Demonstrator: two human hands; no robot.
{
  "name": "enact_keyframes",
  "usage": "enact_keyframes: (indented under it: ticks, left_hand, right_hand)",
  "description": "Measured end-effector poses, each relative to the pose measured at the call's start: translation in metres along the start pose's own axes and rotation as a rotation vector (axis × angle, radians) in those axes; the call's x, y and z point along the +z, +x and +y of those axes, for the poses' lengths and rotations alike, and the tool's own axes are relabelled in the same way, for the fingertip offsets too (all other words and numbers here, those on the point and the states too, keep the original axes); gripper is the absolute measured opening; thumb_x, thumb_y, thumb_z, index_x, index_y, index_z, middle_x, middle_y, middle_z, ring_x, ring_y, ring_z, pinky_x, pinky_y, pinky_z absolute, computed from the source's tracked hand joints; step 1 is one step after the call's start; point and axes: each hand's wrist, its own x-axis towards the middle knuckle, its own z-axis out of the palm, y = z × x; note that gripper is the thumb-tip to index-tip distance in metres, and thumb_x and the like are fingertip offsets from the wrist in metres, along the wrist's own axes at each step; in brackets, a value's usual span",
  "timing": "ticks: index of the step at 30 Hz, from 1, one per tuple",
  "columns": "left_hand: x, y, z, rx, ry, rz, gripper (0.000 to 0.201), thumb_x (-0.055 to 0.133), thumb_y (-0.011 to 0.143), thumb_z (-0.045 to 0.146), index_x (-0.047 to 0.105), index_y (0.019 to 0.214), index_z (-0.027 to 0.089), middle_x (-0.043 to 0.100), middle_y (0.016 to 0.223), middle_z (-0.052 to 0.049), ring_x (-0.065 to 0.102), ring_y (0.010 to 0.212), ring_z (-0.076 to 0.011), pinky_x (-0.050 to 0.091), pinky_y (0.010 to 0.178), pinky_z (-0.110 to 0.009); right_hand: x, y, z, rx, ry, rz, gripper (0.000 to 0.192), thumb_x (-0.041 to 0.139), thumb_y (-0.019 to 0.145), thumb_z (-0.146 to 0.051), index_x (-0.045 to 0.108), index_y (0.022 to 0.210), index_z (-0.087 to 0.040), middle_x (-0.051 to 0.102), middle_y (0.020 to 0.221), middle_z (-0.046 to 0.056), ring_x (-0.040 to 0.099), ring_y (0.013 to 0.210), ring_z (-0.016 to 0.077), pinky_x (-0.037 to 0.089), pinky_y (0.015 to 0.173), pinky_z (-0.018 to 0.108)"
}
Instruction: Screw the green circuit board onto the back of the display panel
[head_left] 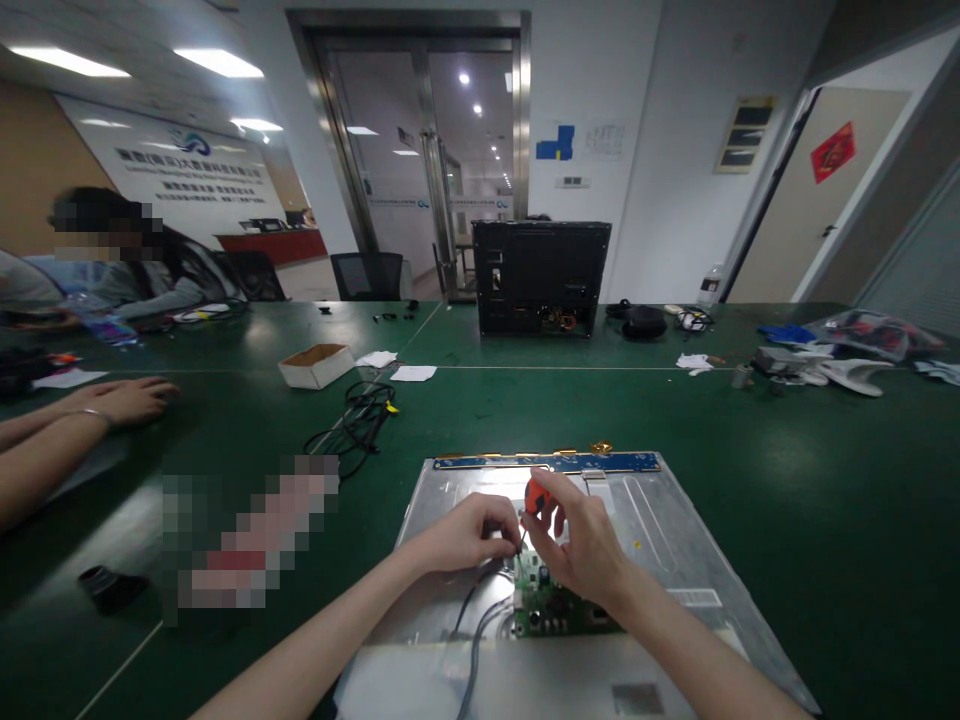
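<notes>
My right hand [589,545] is closed around the red and black handle of a screwdriver [535,497]. Its thin shaft points down at the upper left corner of a green circuit board [551,610]. Close beside the tip, the fingers of my left hand [480,530] are pinched together at the board's edge; what they hold, if anything, is hidden. The board lies on the silver metal back of a display panel [667,530]. Along the panel's far edge runs a narrow blue circuit strip [622,462]. Grey cables [474,660] lead from the board toward me.
Left of the panel lie a black cable bundle [360,420] and a small open box [319,368]. Another person's arms [90,420] rest on the table at left. A black monitor housing [540,270] stands at the back. Bags and scraps [847,350] lie far right.
</notes>
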Motion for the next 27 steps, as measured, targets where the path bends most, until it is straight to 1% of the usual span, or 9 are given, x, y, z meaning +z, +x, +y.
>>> enact_keyframes:
  ticks: [7, 11, 17, 20, 22, 23, 24, 25, 27]
  left_hand:
    - [0.0, 0.0, 0.001, -0.002, 0.004, 0.016, 0.008, 0.068, 0.073, 0.009, 0.069, 0.077, 0.016, 0.064, 0.075, 0.001, 0.057, 0.073, -0.0151, 0.044, 0.07, -0.024]
    - [0.0, 0.0, 0.002, -0.033, -0.007, 0.012, 0.01, 0.067, 0.072, 0.008, 0.07, 0.078, 0.016, 0.065, 0.08, 0.0, 0.058, 0.075, -0.0159, 0.045, 0.07, -0.024]
    - [-0.001, 0.0, 0.003, -0.013, 0.01, -0.007, 0.007, 0.066, 0.073, 0.01, 0.069, 0.076, 0.016, 0.066, 0.08, -0.001, 0.059, 0.075, -0.0164, 0.047, 0.072, -0.026]
    - [0.0, 0.0, 0.004, -0.024, 0.009, -0.004, 0.006, 0.066, 0.073, 0.011, 0.069, 0.075, 0.016, 0.067, 0.08, -0.001, 0.059, 0.074, -0.0159, 0.047, 0.072, -0.025]
    - [0.0, 0.0, 0.005, -0.027, 0.007, 0.003, 0.007, 0.066, 0.073, 0.01, 0.069, 0.075, 0.016, 0.067, 0.079, -0.001, 0.059, 0.074, -0.0158, 0.047, 0.071, -0.025]
    - [0.0, 0.0, 0.006, -0.026, 0.003, 0.01, 0.007, 0.066, 0.073, 0.009, 0.069, 0.075, 0.016, 0.067, 0.078, -0.001, 0.059, 0.073, -0.0157, 0.047, 0.071, -0.025]
    - [0.0, 0.0, 0.007, -0.024, -0.002, 0.018, 0.008, 0.066, 0.073, 0.009, 0.069, 0.074, 0.016, 0.067, 0.077, 0.0, 0.059, 0.073, -0.0156, 0.047, 0.071, -0.025]
    - [0.0, 0.0, 0.008, -0.021, -0.006, 0.026, 0.008, 0.066, 0.073, 0.008, 0.069, 0.074, 0.016, 0.066, 0.076, 0.0, 0.059, 0.073, -0.0155, 0.047, 0.071, -0.025]
    - [0.001, 0.0, 0.008, -0.022, -0.004, 0.033, 0.008, 0.067, 0.073, 0.009, 0.069, 0.072, 0.017, 0.066, 0.074, 0.001, 0.059, 0.072, -0.0152, 0.047, 0.072, -0.025]
  right_hand:
    - [-0.002, 0.001, -0.001, -0.025, -0.01, 0.035, 0.035, 0.049, 0.099, -0.028, 0.037, 0.132, -0.024, 0.062, 0.083, 0.0, 0.055, 0.054, 0.0109, 0.044, 0.046, 0.022]
    - [-0.004, 0.005, -0.003, -0.034, -0.022, 0.085, 0.028, 0.049, 0.099, -0.028, 0.04, 0.125, -0.024, 0.062, 0.079, -0.001, 0.054, 0.053, 0.0108, 0.044, 0.047, 0.022]
    - [-0.006, 0.008, 0.0, 0.04, 0.011, 0.046, 0.032, 0.051, 0.093, -0.021, 0.039, 0.123, -0.023, 0.064, 0.077, -0.001, 0.055, 0.051, 0.0102, 0.042, 0.046, 0.02]
    - [-0.01, 0.014, 0.001, 0.06, -0.012, 0.021, 0.03, 0.052, 0.09, -0.022, 0.041, 0.119, -0.022, 0.065, 0.076, -0.001, 0.056, 0.052, 0.0107, 0.041, 0.048, 0.02]
    - [-0.016, 0.022, -0.002, 0.088, -0.062, -0.061, 0.021, 0.052, 0.091, -0.027, 0.046, 0.11, -0.02, 0.064, 0.071, -0.001, 0.055, 0.053, 0.0113, 0.039, 0.051, 0.021]
    - [-0.02, 0.028, -0.005, 0.111, -0.103, -0.129, 0.014, 0.053, 0.092, -0.031, 0.05, 0.101, -0.02, 0.062, 0.066, -0.002, 0.054, 0.051, 0.0113, 0.037, 0.052, 0.022]
    - [-0.024, 0.035, -0.008, 0.138, -0.157, -0.229, 0.014, 0.051, 0.094, -0.034, 0.052, 0.089, -0.021, 0.059, 0.06, -0.003, 0.052, 0.049, 0.0111, 0.034, 0.053, 0.023]
    - [-0.027, 0.042, -0.012, 0.17, -0.222, -0.32, 0.022, 0.05, 0.095, -0.037, 0.053, 0.082, -0.02, 0.057, 0.056, -0.004, 0.051, 0.049, 0.0113, 0.032, 0.053, 0.024]
    - [-0.033, 0.058, -0.02, 0.208, -0.364, -0.449, 0.031, 0.049, 0.097, -0.044, 0.057, 0.079, -0.02, 0.057, 0.056, -0.003, 0.051, 0.05, 0.0122, 0.027, 0.053, 0.025]
